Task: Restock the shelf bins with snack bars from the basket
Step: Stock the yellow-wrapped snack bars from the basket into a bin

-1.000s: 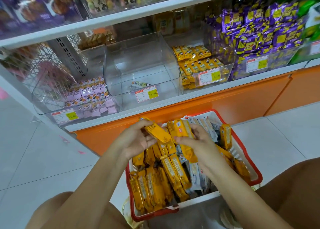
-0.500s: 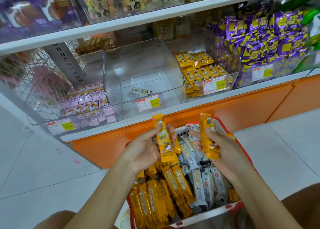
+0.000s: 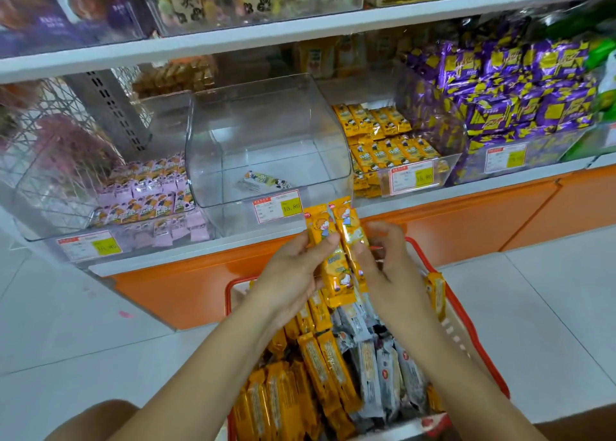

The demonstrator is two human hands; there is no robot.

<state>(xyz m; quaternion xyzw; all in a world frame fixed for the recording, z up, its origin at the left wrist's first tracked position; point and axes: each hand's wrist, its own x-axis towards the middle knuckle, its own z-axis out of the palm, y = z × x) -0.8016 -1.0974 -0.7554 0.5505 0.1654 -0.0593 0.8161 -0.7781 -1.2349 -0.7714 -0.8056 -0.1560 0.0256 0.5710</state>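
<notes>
**Head view: two light bars pinched upright over the basket**

Both hands meet above the basket (image 3: 229, 294), just below the shelf edge. The left hand (image 3: 293, 274) pinches the bars (image 3: 333, 274) at mid-length between thumb and fingers. The right hand (image 3: 390, 267) curls its fingers against the second bar from the other side.

The bars look light, with slick foil wrappers that could slide past each other, and probably a brittle filling. A grip across the flat middle suits them better than the crimped ends. The matching bin (image 3: 446, 170) sits up and to the right.

The right thumb is hidden behind the bars. A third bar may sit behind the two, but it cannot be told. The tag print is blurred, and the frame cuts off the basket's near edge.
</notes>
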